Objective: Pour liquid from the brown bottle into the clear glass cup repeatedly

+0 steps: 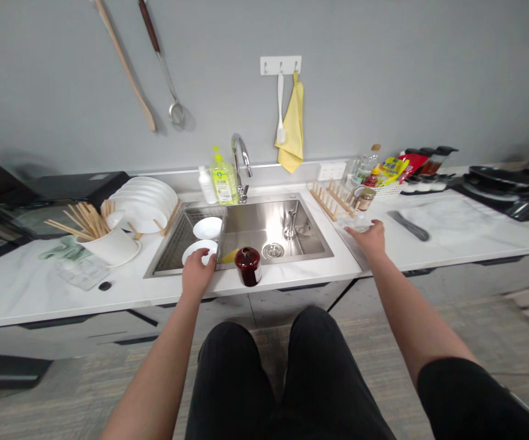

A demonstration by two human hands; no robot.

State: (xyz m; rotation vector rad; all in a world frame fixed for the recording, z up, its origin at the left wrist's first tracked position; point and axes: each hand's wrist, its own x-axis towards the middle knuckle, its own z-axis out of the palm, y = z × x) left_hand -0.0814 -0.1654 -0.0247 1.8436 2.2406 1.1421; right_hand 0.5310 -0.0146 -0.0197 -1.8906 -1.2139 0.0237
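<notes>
Although the hands were well apart, each was at a piece of tableware: the left hand (199,273) curled over the rim of a round white ceramic plate (199,249) at eight o'clock of the stainless steel sink (268,226), while the right hand (369,237) lay against a clear glass dish (355,224) at three o'clock, its grip impossible to tell. A dark red glazed jar (247,266) stood on the white marble surface (301,272) at six o'clock.

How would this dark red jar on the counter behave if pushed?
The glossy dark red jar looks ceramic, so probably fairly heavy and fragile. Its narrowed top suggests it could tip if pushed high, and its round body would likely roll once fallen.
</notes>
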